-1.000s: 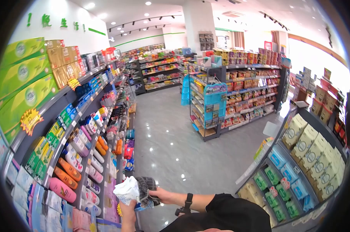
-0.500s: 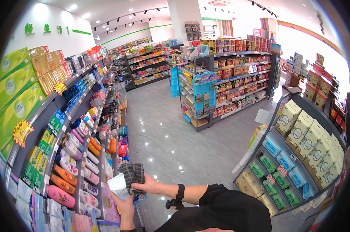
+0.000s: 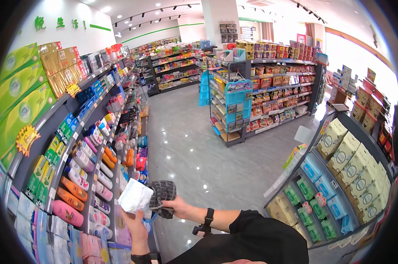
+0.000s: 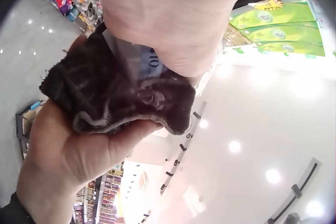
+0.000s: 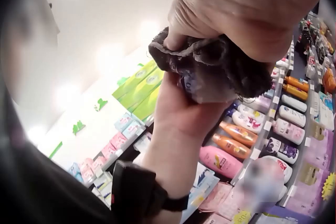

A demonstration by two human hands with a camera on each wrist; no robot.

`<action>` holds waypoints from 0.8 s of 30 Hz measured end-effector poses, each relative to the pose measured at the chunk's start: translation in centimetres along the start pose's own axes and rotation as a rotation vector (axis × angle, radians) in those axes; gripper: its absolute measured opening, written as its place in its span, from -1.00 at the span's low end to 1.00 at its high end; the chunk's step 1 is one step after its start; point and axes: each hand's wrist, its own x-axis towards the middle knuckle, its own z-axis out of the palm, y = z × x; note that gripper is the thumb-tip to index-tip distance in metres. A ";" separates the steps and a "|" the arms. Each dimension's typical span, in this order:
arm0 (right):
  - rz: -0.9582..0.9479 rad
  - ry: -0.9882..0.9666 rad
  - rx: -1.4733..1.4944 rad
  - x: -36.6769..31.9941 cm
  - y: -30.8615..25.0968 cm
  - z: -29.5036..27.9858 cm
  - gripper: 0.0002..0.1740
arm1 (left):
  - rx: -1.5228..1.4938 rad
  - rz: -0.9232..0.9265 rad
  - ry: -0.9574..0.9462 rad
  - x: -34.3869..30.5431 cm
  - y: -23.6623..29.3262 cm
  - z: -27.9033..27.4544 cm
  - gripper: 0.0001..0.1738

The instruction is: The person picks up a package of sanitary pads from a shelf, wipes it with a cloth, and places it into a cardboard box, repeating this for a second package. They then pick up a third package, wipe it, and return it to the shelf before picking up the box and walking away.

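In the head view a white packet with blue print (image 3: 136, 196) is gripped by my left hand (image 3: 137, 229), thumb on its face. Against its right side lies a dark checked cloth (image 3: 163, 197), which my right hand (image 3: 179, 207) pinches at its lower right edge. The left wrist view shows the dark cloth (image 4: 105, 87) bunched up, with the right hand (image 4: 73, 150) around its lower side and the left hand (image 4: 168, 19) above. In the right wrist view the cloth (image 5: 247, 71) covers part of the packet (image 5: 202, 85).
Shelves with shampoo bottles (image 3: 71, 193) and green tissue packs (image 3: 23, 101) line the left side. At the right stands a rack of tissue packs (image 3: 348, 154). A blue-fronted shelf end (image 3: 238, 105) stands beyond the grey floor (image 3: 186, 145).
The packet's white face has turned up toward the camera, and the cloth has shifted to its right. Both hands kept hold. The view has swung slightly.
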 end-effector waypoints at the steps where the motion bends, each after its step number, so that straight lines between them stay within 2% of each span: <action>1: -0.037 -0.039 -0.034 0.0 -0.5 -0.1 -0.55 | -0.033 0.023 0.014 0.0 0.6 -0.1 -0.16; 2: -0.074 -0.077 -0.064 -0.1 -0.7 -0.2 -0.54 | 0.068 0.144 0.034 0.1 1.4 -0.1 -0.08; 3: -0.067 -0.079 -0.062 0.0 -0.7 -0.3 -0.54 | 0.072 0.143 0.041 0.3 2.8 0.4 -0.08; 6: -0.031 -0.096 -0.146 -0.2 -0.3 0.0 -0.53 | 0.320 -0.019 -0.219 0.9 5.0 -0.1 -0.09; 9: -0.026 -0.062 -0.154 -0.3 -0.6 0.8 -0.54 | 0.355 -0.072 -0.179 0.3 5.1 -0.2 -0.11; 11: -0.092 -0.014 -0.150 -0.4 -0.1 1.1 -0.57 | 0.272 -0.049 -0.105 -0.4 4.4 -0.3 -0.11; 13: -0.070 0.033 -0.150 0.3 1.2 0.1 -0.59 | 0.020 -0.084 -0.010 -0.7 3.5 -0.3 -0.17; 15: -0.087 0.011 -0.181 0.6 2.0 0.0 -0.60 | -0.083 -0.088 0.108 -0.5 2.3 -1.0 -0.26; 18: -0.039 0.024 -0.127 0.3 2.7 1.8 -0.57 | -0.248 -0.197 0.200 -0.7 1.6 -1.5 -0.39; 21: -0.048 0.039 -0.139 -0.7 3.5 2.7 -0.52 | -0.367 -0.307 0.223 -1.2 1.0 -2.3 -0.52; 23: 0.035 -0.048 -0.033 -1.2 3.3 3.8 -0.48 | -0.380 -0.304 0.237 -1.5 1.0 -2.2 -0.55; 24: 0.018 -0.078 -0.059 -1.1 3.4 3.8 -0.47 | -0.399 -0.300 0.226 -1.6 1.0 -2.3 -0.57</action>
